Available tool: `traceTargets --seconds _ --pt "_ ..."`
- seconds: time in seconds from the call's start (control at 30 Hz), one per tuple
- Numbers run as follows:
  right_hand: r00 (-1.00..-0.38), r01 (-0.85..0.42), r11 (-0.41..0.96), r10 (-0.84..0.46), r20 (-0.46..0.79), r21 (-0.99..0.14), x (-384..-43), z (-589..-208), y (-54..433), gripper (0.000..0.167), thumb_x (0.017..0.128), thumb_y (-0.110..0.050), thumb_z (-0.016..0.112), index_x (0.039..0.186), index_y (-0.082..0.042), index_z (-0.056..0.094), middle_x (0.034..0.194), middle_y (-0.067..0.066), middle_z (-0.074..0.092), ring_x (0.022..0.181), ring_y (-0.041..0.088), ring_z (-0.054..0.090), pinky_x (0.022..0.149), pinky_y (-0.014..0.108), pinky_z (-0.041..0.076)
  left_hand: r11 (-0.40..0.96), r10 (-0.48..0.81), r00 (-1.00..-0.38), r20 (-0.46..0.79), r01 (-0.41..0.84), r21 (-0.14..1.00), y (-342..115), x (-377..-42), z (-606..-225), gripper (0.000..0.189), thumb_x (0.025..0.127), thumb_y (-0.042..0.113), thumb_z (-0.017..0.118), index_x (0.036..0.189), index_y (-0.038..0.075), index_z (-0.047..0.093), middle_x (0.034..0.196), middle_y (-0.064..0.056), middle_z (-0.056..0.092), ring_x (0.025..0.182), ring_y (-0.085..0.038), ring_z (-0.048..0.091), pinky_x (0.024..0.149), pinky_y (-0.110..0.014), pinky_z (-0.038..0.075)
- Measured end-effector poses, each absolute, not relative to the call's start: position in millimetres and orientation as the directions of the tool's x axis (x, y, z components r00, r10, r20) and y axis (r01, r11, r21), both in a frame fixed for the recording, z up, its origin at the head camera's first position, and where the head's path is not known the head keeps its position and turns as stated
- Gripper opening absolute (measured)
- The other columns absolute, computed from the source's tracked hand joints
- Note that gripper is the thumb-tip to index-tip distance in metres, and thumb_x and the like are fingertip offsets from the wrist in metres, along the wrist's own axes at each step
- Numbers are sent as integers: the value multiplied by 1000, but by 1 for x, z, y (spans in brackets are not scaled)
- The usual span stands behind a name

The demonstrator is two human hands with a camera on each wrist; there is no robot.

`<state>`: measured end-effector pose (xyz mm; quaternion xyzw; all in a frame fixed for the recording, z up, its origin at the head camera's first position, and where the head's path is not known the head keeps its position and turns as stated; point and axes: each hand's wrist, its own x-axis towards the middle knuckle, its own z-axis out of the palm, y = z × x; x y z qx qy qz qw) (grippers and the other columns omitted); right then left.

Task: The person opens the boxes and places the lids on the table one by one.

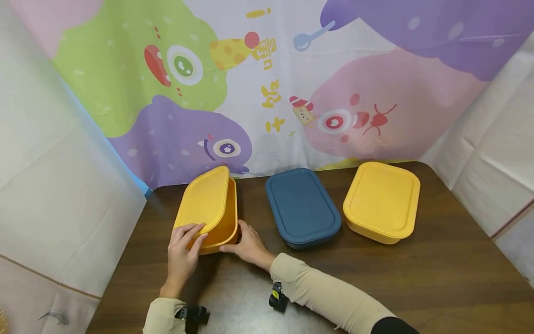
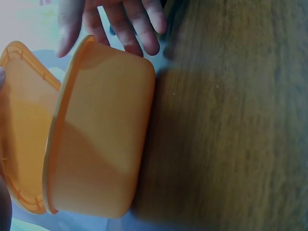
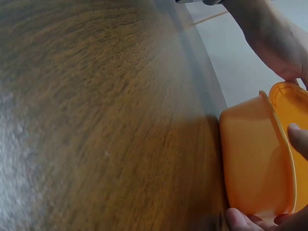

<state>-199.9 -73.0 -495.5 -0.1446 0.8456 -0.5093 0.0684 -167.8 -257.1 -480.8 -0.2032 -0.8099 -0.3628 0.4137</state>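
from here i see the left hand (image 1: 182, 254) pinching the tilted yellow lid (image 1: 204, 199), left of frame centre; the right hand (image 1: 250, 246), fingers spread, touches the yellow box (image 1: 227, 227) beneath it on the table (image 1: 333, 283).

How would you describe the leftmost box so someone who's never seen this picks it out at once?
Find the dark wooden table in front of the cartoon curtain. On it, at the left end of a row of three, stands the yellow box. Its lid is tilted, baring the inside, whereas the blue box and the other yellow box have lids lying flat.
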Motion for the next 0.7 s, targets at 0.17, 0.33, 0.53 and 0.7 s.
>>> traceTargets --seconds 0.17,0.33,0.53,0.7 --pt "-949 -175 434 -312 35 -884 -201 -496 -72 75 82 -42 76 138 -2 46 126 15 58 106 26 59 88 36 51 654 -10 -571 821 617 437 -257 -169 -478 37 69 -12 77 105 -3 73 96 -19 65 92 -27 50 93 -12 35" --pt "-948 -158 407 -318 22 -900 -201 -497 -71 66 88 -35 70 137 1 46 114 15 60 96 25 60 77 28 51 648 -88 -561 823 595 475 -257 -168 -477 38 69 -18 74 104 -4 73 98 -21 65 93 -23 50 93 -10 35" --pt "-950 -142 363 -310 24 -921 -202 -498 -71 59 90 -30 69 135 4 48 106 15 62 89 22 62 74 28 51 624 -197 -527 826 583 521 -258 -168 -475 36 70 -22 71 102 -6 73 97 -24 66 101 0 51 94 -9 39" --pt "-948 -146 338 -316 33 -930 -203 -498 -71 52 91 -25 68 132 2 51 101 12 62 82 14 60 68 22 49 583 -309 -491 814 579 570 -255 -170 -468 32 70 -26 67 99 -14 71 94 -29 64 100 4 53 85 -7 43"
